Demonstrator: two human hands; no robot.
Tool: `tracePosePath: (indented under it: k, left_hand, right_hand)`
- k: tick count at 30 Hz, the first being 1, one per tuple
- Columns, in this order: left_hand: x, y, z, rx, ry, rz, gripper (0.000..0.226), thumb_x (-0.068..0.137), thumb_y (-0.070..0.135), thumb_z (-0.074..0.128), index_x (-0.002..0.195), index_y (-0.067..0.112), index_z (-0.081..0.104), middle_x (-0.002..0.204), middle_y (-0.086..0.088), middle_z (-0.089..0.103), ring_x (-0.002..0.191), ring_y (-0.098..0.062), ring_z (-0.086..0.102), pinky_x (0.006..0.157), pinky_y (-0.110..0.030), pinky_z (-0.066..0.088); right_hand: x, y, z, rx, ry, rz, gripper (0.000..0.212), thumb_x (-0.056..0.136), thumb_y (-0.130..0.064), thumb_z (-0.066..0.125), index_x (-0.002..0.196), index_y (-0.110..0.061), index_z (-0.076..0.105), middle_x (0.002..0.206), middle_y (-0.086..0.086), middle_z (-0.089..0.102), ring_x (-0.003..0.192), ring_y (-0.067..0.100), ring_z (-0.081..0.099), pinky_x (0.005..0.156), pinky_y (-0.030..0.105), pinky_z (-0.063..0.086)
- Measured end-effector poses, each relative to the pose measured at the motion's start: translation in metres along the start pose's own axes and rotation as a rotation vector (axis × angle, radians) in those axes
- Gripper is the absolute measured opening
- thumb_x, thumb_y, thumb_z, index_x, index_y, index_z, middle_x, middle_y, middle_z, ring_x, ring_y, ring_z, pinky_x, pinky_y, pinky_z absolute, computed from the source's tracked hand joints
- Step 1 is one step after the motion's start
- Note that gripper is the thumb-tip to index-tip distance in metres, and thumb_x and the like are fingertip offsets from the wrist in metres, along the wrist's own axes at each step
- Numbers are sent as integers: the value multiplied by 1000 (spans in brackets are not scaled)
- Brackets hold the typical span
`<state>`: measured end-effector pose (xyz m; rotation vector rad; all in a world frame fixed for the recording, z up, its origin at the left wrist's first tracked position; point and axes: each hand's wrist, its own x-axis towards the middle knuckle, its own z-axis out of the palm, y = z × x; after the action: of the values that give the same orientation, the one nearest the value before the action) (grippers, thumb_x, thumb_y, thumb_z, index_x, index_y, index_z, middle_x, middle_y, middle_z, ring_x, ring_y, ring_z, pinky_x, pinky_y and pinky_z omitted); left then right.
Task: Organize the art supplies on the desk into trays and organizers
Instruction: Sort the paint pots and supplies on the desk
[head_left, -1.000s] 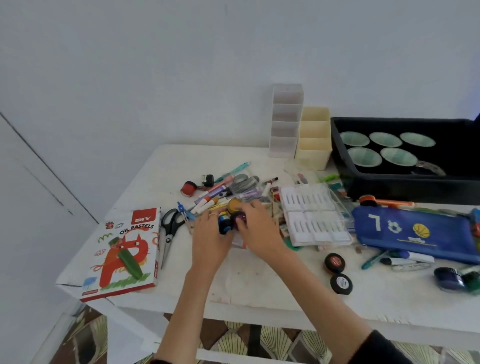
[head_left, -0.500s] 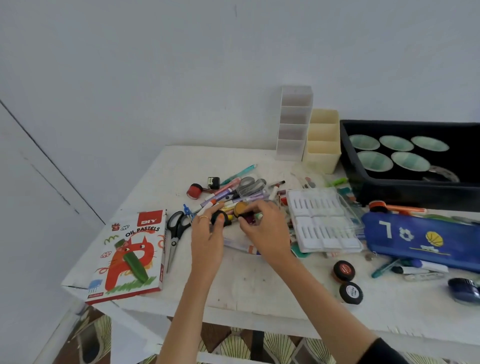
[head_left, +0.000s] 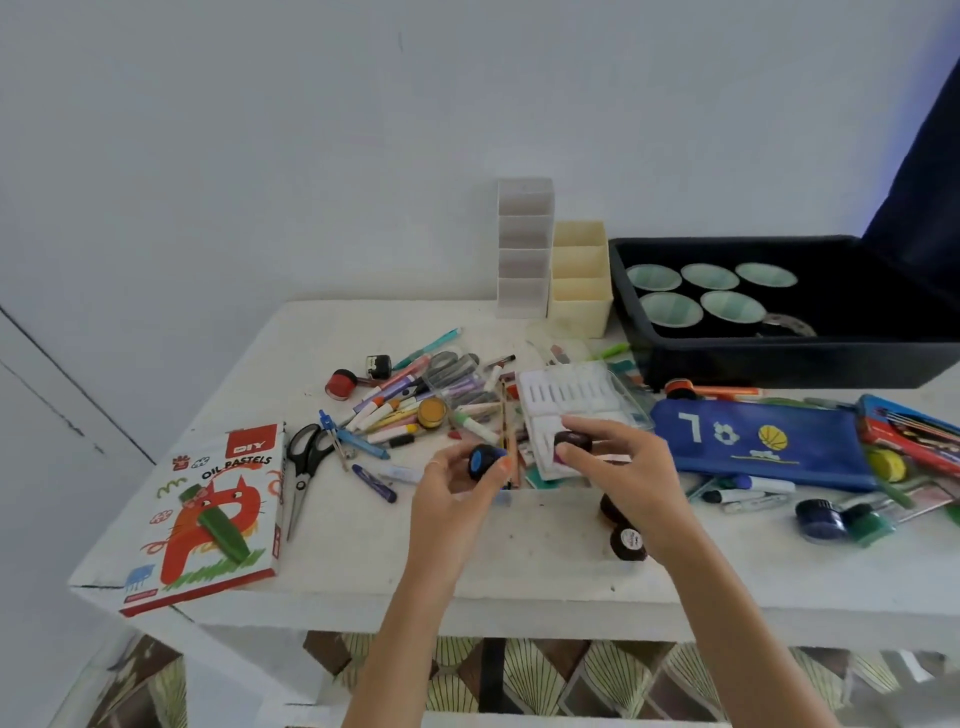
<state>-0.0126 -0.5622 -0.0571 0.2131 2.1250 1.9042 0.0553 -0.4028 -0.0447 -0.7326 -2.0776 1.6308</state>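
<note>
I see the left hand (head_left: 451, 496) pinching a blue-topped pot (head_left: 482, 460) and the right hand (head_left: 621, 467) pinching a dark pot (head_left: 571, 443). The right wrist partly hides a black pot (head_left: 627, 542) on the desk (head_left: 363, 551).

Plain white wall (head_left: 311, 130), dark blue curtain (head_left: 930, 171) at right, fan-patterned floor (head_left: 571, 675)

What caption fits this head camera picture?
Left hand holds a blue-lidded pot, right hand a purple pot, over the cluttered desk.
</note>
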Motion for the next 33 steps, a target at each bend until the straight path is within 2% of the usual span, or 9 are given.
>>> tracePosePath:
  k: [2, 5, 9, 14, 18, 20, 24, 28, 33]
  left_hand:
    - [-7, -5, 10, 49, -16, 17, 34, 76, 32, 75, 106, 24, 61, 97, 10, 66, 80, 5, 60, 64, -5, 46]
    - [-16, -14, 22, 127, -43, 61, 35, 73, 29, 78, 105, 24, 62, 97, 11, 65, 80, 5, 61, 65, -7, 47]
    - [-25, -27, 34, 171, -59, 91, 40, 74, 22, 77, 111, 17, 61, 104, 4, 66, 88, -4, 62, 72, -12, 51]
    - [-28, -38, 39, 237, 39, 151, 37, 76, 15, 75, 110, 19, 60, 106, 2, 64, 96, -10, 61, 84, -17, 49]
    - [-28, -43, 38, 258, 37, 182, 41, 77, 17, 75, 115, 13, 60, 109, 0, 63, 98, -11, 61, 87, -22, 51]
    - [-29, -44, 37, 278, 34, 198, 42, 77, 18, 75, 115, 12, 60, 110, 0, 63, 100, -10, 61, 89, -24, 51]
    - [-30, -44, 35, 306, 34, 205, 43, 77, 18, 74, 116, 13, 59, 112, 2, 62, 103, -10, 60, 91, -25, 51]
    - [-32, -42, 34, 307, 29, 205, 42, 76, 18, 75, 115, 16, 59, 112, 3, 62, 102, -9, 59, 89, -22, 50]
    - [-37, -32, 41, 304, -61, 196, 38, 74, 15, 77, 104, 29, 58, 104, 8, 61, 95, -4, 59, 78, -6, 45]
  right_hand:
    - [-4, 6, -12, -42, -6, 1, 36, 73, -20, 79, 108, -27, 69, 94, -8, 69, 84, 9, 63, 69, 18, 49]
    - [-13, 16, -20, -85, -73, -21, 43, 72, -16, 80, 111, -26, 67, 97, -7, 69, 87, 8, 65, 76, 19, 52]
    - [-26, 30, -21, -283, -67, -261, 38, 69, -6, 78, 102, -20, 68, 96, -7, 63, 88, 4, 61, 77, 10, 47]
    - [-26, 48, -14, -502, -81, -498, 37, 65, 3, 77, 99, -12, 71, 92, -7, 58, 81, -5, 51, 77, -2, 35]
    - [-21, 59, -10, -654, -2, -566, 42, 62, -2, 81, 100, -15, 72, 89, -6, 63, 86, 18, 52, 78, 23, 42]
    - [-20, 60, -10, -698, -3, -561, 44, 61, 0, 81, 102, -12, 72, 89, 0, 62, 84, 24, 54, 75, 33, 46]
    - [-17, 64, -9, -784, 9, -500, 43, 64, -8, 82, 105, -15, 71, 100, 6, 54, 95, 26, 50, 83, 36, 42]
    - [-16, 61, -5, -862, 15, -433, 45, 71, -19, 79, 114, -22, 68, 107, 3, 57, 105, 27, 46, 87, 35, 33]
    - [-16, 66, -12, -733, -49, -383, 49, 79, -29, 71, 126, -32, 57, 118, -11, 55, 113, 17, 37, 86, 26, 20]
